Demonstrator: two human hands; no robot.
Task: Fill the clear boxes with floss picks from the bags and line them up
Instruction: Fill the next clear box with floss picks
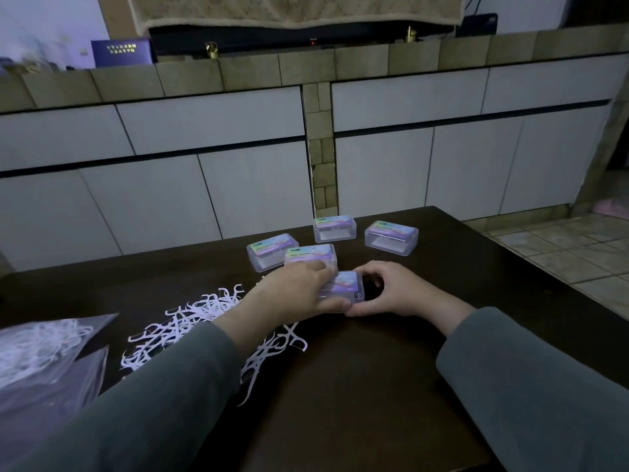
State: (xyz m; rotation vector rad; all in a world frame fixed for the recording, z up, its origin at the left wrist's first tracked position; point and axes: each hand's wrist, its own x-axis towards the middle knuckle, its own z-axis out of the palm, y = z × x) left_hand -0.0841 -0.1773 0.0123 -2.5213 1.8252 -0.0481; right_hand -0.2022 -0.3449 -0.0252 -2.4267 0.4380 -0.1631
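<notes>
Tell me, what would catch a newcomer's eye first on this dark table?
Probably the two hands meeting mid-table: the left hand and right hand both grip one small clear box with a colourful label. Just left of them sprawls a loose heap of white floss picks, bright against the dark table. Four more clear boxes sit scattered beyond the hands, and a clear bag of picks lies at the near left edge.

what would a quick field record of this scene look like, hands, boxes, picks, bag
left hand: grips held box from its left
right hand: grips held box from its right
held box: lid on, on table
other boxes: four behind it, lids on, not in one line
loose floss picks: heap under left forearm
bag: far left, picks inside
</notes>
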